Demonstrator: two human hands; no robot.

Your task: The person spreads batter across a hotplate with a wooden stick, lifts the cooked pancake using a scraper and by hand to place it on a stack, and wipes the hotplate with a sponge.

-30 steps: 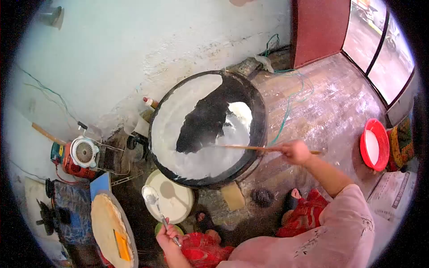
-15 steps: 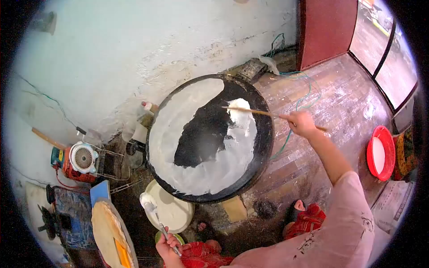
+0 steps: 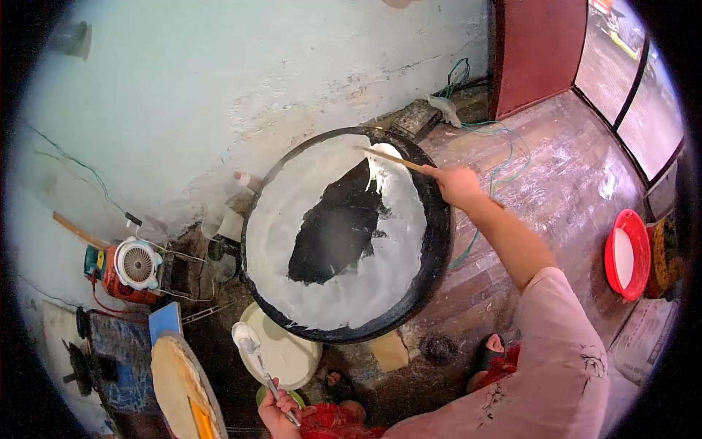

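A large round black griddle (image 3: 437, 252) carries a ring of white batter (image 3: 344, 304), with dark bare metal at its centre. My right hand (image 3: 459, 188) grips a thin wooden batter spreader (image 3: 401, 161). Its far end touches a thick white mound of batter at the griddle's upper edge. Low in view, my left hand (image 3: 278, 412) is closed around the handle of a ladle (image 3: 247, 338), whose bowl is coated in white batter. That bowl hangs over the left side of a wide tub of batter (image 3: 292, 364), which is partly beneath the griddle.
At left, a blower (image 3: 136, 263) stands near the wall with cables around it. A stack of thin round flatbreads (image 3: 172, 377) lies at lower left. On the right, a red basin (image 3: 638, 252) holds something white. Green cable (image 3: 504, 157) trails over the floor.
My right hand and the spreader have moved up and left along the griddle. The batter mound has been pushed upward, almost closing the ring. My left hand still holds the ladle in nearly the same place.
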